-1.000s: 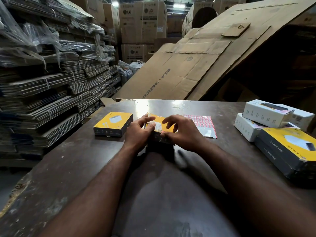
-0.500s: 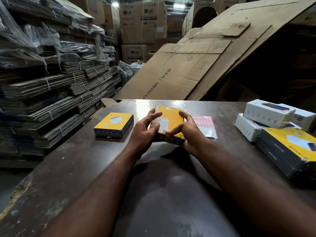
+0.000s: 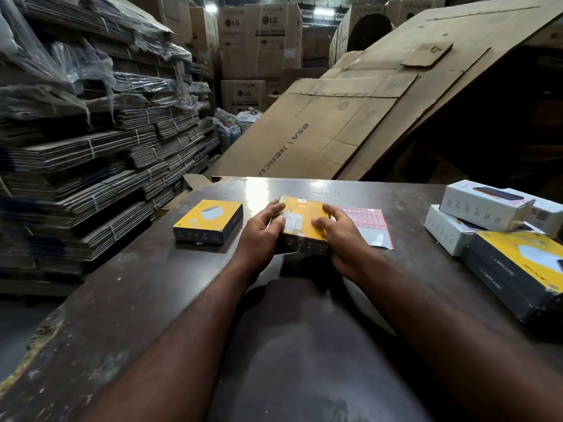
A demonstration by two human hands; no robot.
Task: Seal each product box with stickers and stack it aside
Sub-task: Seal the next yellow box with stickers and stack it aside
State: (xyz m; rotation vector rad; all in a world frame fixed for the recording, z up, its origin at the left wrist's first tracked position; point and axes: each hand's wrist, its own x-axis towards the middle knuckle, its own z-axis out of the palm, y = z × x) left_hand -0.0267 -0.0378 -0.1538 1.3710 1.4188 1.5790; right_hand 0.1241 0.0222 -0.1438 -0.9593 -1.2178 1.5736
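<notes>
Moved: the held box (image 3: 300, 219) stood steeply tilted half a second ago. Now it lies nearly flat with its labelled face up, and both hands have come down with it.
Where: it is mid-table (image 3: 152, 284), toward the far edge, between the second yellow box (image 3: 208, 220) and the sticker sheet (image 3: 370, 222). Whether its underside rests on the table cannot be told.
Left hand (image 3: 259, 236): clasps the box's left edge, with its fingers curled onto the top face.
Right hand (image 3: 344, 239): clasps the right edge the same way, with its fingers on the top face.
Hidden: the hands cover both near corners of the held box, and the right hand covers the sticker sheet's left edge. The label print is too blurred to read. No seal sticker can be made out on the box.
Cut off: the large yellow-and-black box (image 3: 518, 269) at the table's right edge runs out of frame.
Look: the held box has a glossy yellow top with a pale rectangular label in the middle. Its dark near side carries small pale icons.
Right side: white boxes (image 3: 484, 205) are stacked near the far right corner.
</notes>
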